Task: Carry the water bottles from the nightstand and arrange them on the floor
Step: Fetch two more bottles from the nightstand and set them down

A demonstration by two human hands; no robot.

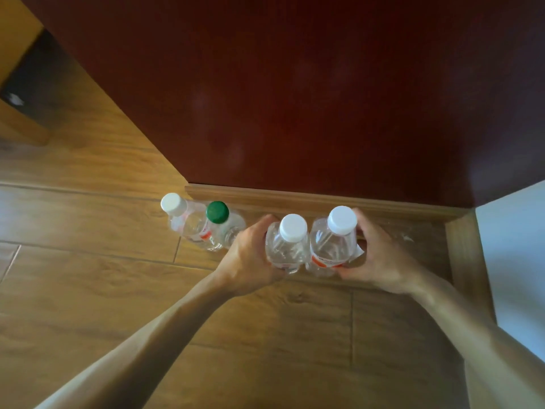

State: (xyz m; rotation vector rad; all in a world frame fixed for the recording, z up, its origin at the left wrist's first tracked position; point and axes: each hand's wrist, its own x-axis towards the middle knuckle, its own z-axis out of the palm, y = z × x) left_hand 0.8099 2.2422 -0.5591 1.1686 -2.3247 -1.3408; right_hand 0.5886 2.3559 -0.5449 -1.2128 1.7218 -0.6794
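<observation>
Water bottles were seen in a row on the wooden floor point(88, 276) along the skirting board point(324, 202). A white-capped bottle point(177, 222) and a green-capped bottle point(221, 228) stood free and touching, at about ten o'clock from the left hand point(250, 261), while two more were held side by side. The main risk was judged to be a topple: the left hand lay just beside the green-capped bottle, and a knuckle drawn back carelessly at release could have knocked it into its neighbour. The held pair was pressed together, so an uneven release could also have tipped one against the other. Whether their bases were on the floor could not be told. The left-hand bottle point(287, 249) was gripped from nine o'clock, with fingers curled behind it and the thumb at six. The right-hand bottle point(333, 246) was gripped by the right hand point(380, 261) from three o'clock, its fingertips point(364, 222) wrapped behind the shoulder towards twelve.
</observation>
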